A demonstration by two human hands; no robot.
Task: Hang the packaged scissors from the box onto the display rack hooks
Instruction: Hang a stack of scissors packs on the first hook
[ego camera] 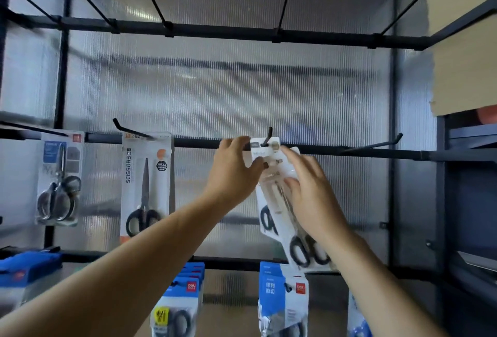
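On the far left, a grey scissors pack (57,178) hangs from the rack bar (196,143). Next to it hangs a long pack with black handles (146,186).

Then comes the person's left hand (234,172). Its fingers and thumb pinch the top corner of the white pack of scissors (279,202), right by the hanging hole. The top of this pack is up at the black hook (269,136), and the hook's tip pokes up there. I cannot tell if the hook is all the way through the hole. The pack is tilted, with its black handles low and off to the right.

The right hand (312,194) grips the pack's right side, with the thumb on the front. Further right, a bare hook (376,144) sticks out. Blue packs (282,299) hang on the row below.

I think the tricky part is the hole. If the hands let go before the hook is fully through, the pack could slip off and drop onto the blue packs. Because the pack is crooked, the hole might snag on the tip. A hard push could also tear the thin card around the hole.
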